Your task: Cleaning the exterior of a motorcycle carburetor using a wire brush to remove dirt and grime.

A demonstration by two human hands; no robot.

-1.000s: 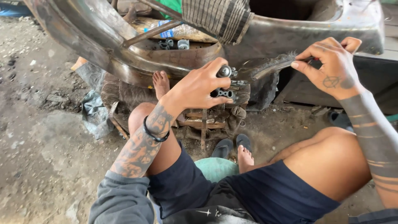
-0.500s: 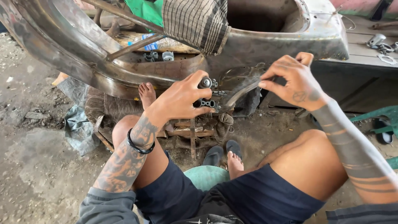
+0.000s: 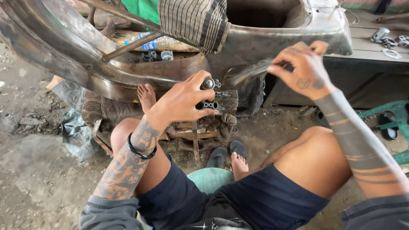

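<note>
My left hand (image 3: 185, 100) grips a small dark metal fitting (image 3: 209, 104) with a round silver end, held against the underside of a bare metal vehicle frame (image 3: 85, 59). My right hand (image 3: 304, 68) pinches a bundle of dark cables (image 3: 251, 72), blurred with motion, that runs from the frame near the fitting. I sit on a green stool (image 3: 211, 179) with both knees apart and bare feet on the ground below the frame.
A striped cloth (image 3: 194, 21) hangs over the frame. A plastic bottle (image 3: 149, 42) and small metal parts lie behind it. Wooden blocks (image 3: 191, 132) prop the frame. A bench (image 3: 375, 42) at right carries metal parts. Sandals (image 3: 226, 155) and rags lie on the dirt floor.
My right hand has lifted and pulled the cable bundle up and to the right. My left hand keeps its grip on the fitting. The view has shifted slightly.
</note>
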